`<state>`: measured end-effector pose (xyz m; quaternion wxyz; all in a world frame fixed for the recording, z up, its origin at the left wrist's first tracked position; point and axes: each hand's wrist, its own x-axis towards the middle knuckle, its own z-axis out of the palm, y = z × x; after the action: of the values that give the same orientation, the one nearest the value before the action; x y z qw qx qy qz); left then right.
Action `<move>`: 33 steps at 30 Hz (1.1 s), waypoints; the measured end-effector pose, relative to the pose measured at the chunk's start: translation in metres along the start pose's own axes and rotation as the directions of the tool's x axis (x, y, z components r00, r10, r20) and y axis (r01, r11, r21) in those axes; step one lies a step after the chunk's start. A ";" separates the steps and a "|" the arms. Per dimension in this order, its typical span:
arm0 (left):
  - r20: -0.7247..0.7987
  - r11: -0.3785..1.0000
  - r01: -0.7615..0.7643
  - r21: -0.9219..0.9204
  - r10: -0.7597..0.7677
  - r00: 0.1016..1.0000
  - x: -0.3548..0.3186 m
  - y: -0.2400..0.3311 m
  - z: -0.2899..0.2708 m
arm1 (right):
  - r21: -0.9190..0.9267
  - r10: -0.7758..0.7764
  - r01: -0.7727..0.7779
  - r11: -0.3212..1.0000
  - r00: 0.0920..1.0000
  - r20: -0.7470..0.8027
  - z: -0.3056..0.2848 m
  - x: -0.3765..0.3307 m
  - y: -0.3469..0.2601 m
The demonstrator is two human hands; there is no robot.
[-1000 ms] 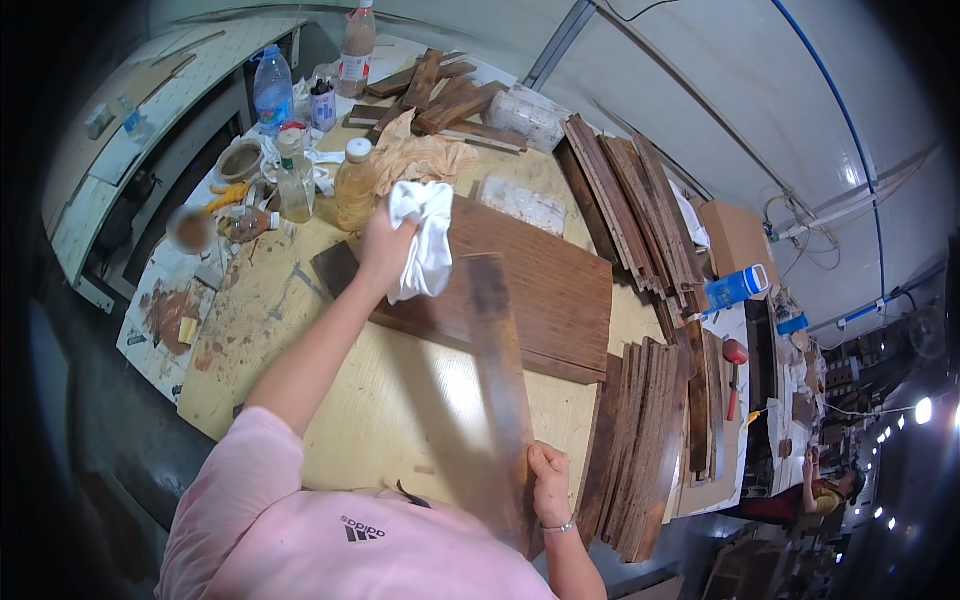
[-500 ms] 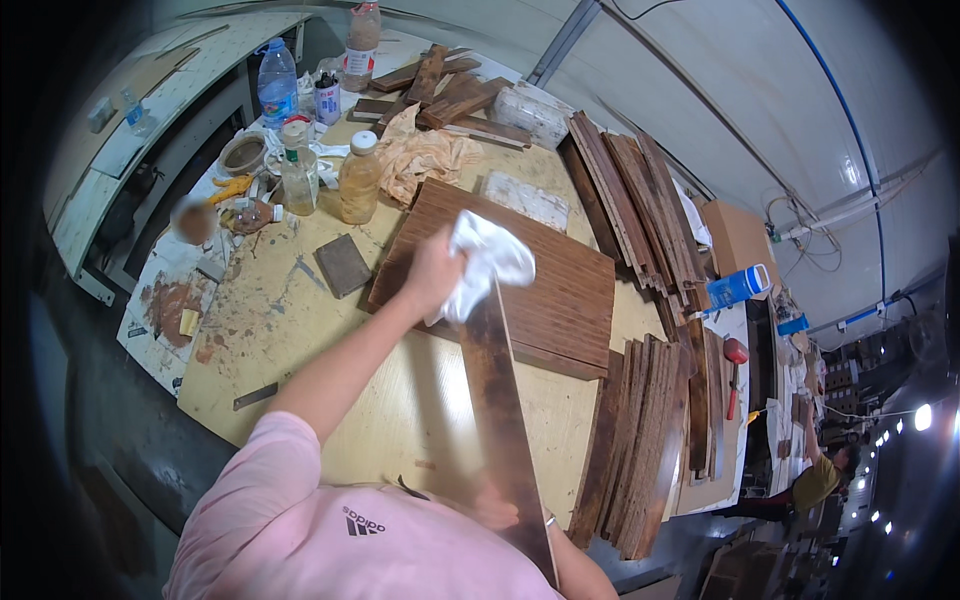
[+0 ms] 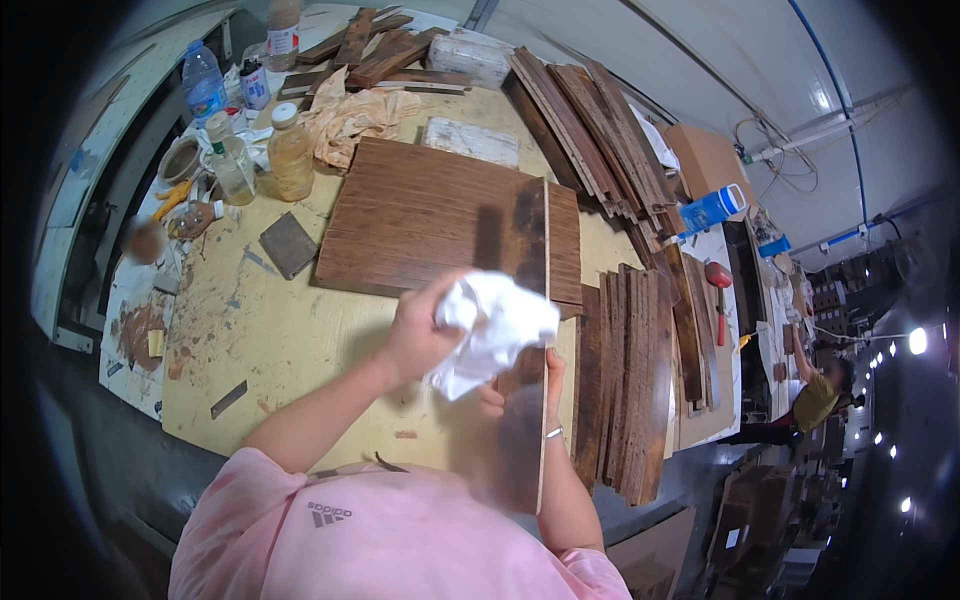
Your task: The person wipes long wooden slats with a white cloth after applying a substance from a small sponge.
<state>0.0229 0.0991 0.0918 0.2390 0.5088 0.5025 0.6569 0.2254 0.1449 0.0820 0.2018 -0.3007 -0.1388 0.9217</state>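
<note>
My left hand (image 3: 412, 335) is closed around a crumpled white cloth (image 3: 500, 320), which rests against a long brown wooden plank (image 3: 520, 430). From below, my right hand (image 3: 553, 390) grips the plank, with fingers showing along both of its edges. The plank stands steeply tilted in front of me, and its far end reaches over a wide, dark brown grooved wooden panel (image 3: 420, 210) lying on the table. Part of the plank's face is hidden behind the cloth.
Stacked planks (image 3: 635, 380) lie at the right, with more strips (image 3: 590, 130) behind. A red mallet (image 3: 718, 275) and a blue bottle (image 3: 712, 210) are beyond. Bottles (image 3: 290, 155), a tan cloth (image 3: 345, 120) and a dark square block (image 3: 288, 245) occupy the left. Another person (image 3: 815, 400) works far right.
The plank has swung more upright, its far end moving away over the panel. The cloth and left hand came nearer to me, and the right hand moved up and away from my body.
</note>
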 end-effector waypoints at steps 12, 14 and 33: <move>-0.325 0.906 0.422 0.010 -0.396 0.859 -0.058 -0.031 -0.084 | -0.909 -0.911 -0.411 -0.070 0.397 -0.109 -0.076 -0.073 -0.073; -0.316 0.897 0.442 -0.008 -0.422 0.850 -0.068 -0.034 -0.083 | -0.897 -0.922 -0.433 -0.091 0.377 -0.088 -0.092 -0.067 -0.072; -0.171 0.854 0.461 0.243 -0.430 0.887 -0.115 -0.061 -0.058 | -0.684 -0.669 -0.175 -0.708 0.475 0.571 -0.038 0.098 -0.025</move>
<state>0.0004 0.0029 -0.0114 0.2832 0.3699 0.7056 0.5339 0.1837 0.2166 0.0132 0.2552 -0.4262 -0.8676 -0.0219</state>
